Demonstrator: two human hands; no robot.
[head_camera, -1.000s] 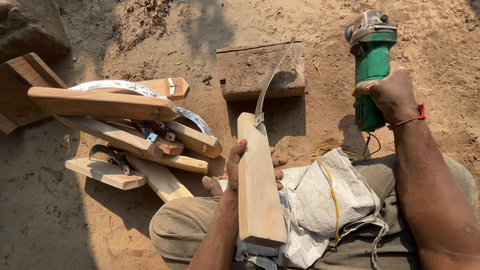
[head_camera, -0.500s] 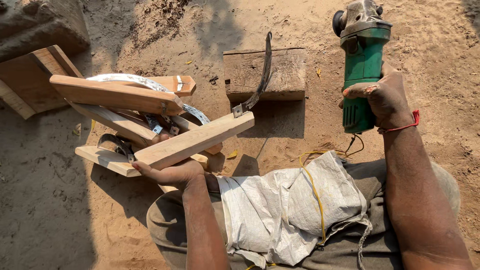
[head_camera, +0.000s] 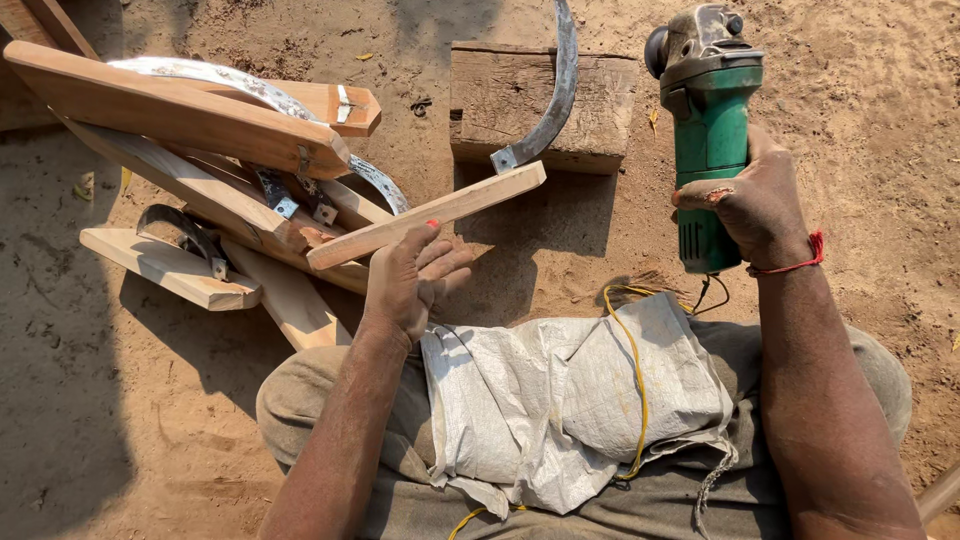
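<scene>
Here the left hand (head_camera: 405, 275) closes its grip on the wooden handle of a sickle (head_camera: 430, 212), held out over the sand between the person's lap and the wood block (head_camera: 540, 105); the curved blade rises from the handle's far end and crosses the block. The right hand (head_camera: 750, 205) wraps tight around a green grinder (head_camera: 708, 130), held upright and apart from the sickle.

Risks, as a judgement: the sickle is held one-handed near one end, so the blade end could dip or twist. The grinder head sits high and close to the blade's tip; contact there could kick either tool. The yellow cord (head_camera: 632, 370) trails across the white sack (head_camera: 560, 400) on the lap and could snag.

Hard to make out: the blade tip is cut off at the top edge. The grinder's disc is not visible. In the pile (head_camera: 200, 160) of finished sickles at left, the blades overlap and cannot be counted.
</scene>
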